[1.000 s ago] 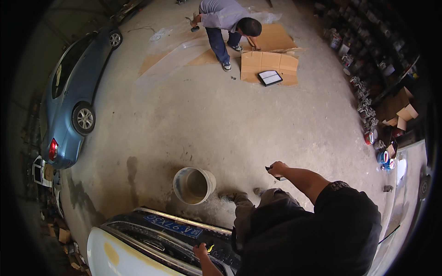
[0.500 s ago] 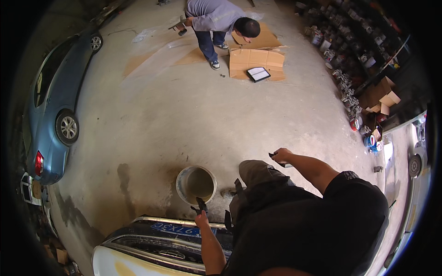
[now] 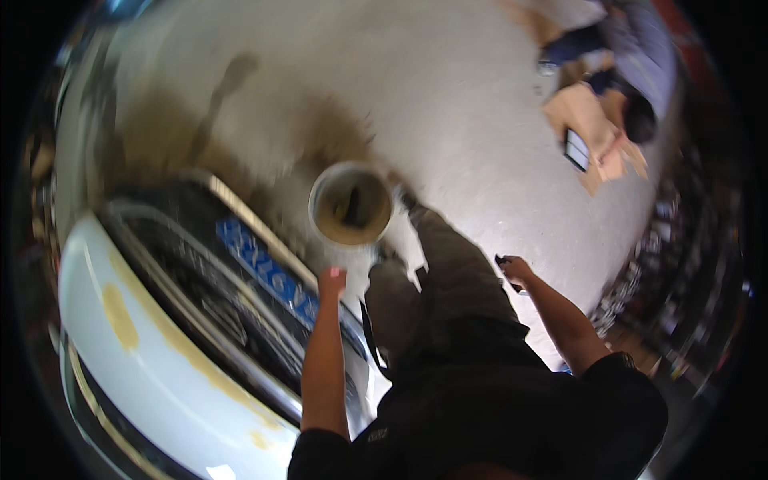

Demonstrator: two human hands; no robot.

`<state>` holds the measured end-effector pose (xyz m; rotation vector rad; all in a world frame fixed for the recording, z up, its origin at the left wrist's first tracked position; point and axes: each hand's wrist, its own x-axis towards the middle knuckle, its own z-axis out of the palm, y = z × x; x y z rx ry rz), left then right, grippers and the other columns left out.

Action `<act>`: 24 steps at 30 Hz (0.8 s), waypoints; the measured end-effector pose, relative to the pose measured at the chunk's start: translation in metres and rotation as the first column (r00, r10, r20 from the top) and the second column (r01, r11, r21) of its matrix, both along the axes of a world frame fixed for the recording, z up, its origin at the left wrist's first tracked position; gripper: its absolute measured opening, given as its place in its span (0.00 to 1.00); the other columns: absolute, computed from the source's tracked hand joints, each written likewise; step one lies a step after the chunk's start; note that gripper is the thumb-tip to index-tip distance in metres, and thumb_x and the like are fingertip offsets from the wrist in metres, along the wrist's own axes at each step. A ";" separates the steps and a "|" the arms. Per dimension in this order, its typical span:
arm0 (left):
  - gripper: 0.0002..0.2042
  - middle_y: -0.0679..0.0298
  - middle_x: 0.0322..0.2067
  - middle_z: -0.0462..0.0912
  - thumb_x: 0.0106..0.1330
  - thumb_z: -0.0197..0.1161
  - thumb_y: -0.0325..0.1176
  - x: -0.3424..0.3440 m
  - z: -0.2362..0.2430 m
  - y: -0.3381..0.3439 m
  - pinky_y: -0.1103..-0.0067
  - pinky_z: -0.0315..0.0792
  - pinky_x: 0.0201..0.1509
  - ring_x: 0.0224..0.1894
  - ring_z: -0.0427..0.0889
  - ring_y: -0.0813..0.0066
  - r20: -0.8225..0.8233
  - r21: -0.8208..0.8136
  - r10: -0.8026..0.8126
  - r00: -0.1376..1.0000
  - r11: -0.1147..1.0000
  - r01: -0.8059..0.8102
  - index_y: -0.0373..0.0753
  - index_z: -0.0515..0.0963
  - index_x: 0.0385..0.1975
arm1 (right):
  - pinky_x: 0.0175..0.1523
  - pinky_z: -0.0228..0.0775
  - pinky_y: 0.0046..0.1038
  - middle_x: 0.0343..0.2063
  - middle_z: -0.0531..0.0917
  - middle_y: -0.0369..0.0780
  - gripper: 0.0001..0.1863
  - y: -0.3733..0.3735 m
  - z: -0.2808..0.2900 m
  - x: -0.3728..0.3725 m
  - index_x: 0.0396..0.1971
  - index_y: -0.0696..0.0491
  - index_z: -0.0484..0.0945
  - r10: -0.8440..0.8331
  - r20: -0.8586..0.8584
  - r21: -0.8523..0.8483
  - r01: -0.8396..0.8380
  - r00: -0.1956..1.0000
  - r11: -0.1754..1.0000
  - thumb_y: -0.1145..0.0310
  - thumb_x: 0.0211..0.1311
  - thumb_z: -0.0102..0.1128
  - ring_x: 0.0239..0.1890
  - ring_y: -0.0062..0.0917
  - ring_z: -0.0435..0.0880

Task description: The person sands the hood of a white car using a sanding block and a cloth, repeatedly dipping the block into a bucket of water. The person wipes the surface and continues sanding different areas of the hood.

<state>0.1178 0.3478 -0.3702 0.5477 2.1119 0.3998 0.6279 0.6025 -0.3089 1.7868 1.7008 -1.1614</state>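
My left hand (image 3: pixel 332 282) looks closed like a fist, somewhat blurred, and no object shows in it. It is just on the near side of a round bucket (image 3: pixel 315 210) of murky brownish water. A dark piece (image 3: pixel 354 210) of unclear kind is in the bucket. Out to the right, my right hand (image 3: pixel 516 272) grips a small dark flat object (image 3: pixel 502 260), partly hidden by the fingers. To the left stands a car's pale end (image 3: pixel 160 336) with yellowish filler patches, a dark bumper and a blue plate (image 3: pixel 264 272).
A person (image 3: pixel 640 72) bends low over cardboard (image 3: pixel 580 108) at the far right, where a framed white panel (image 3: pixel 576 150) lies. Shelves and many small containers (image 3: pixel 640 264) line the right side. Concrete floor (image 3: pixel 456 112) with dark wet stains spreads around the bucket.
My view has turned left towards the car. My left hand has let go of a dark piece, and one now shows in the bucket. The other person is bent lower.
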 end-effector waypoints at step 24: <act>0.32 0.42 0.55 0.80 0.56 0.70 0.46 0.016 -0.401 0.142 0.59 0.73 0.63 0.59 0.79 0.44 -0.174 -0.139 0.513 0.841 0.833 -0.536 0.33 0.75 0.59 | 0.45 0.75 0.42 0.35 0.86 0.49 0.17 0.060 -0.268 -0.168 0.40 0.59 0.84 0.178 -0.016 -0.151 -0.179 0.984 0.972 0.61 0.66 0.54 0.39 0.41 0.84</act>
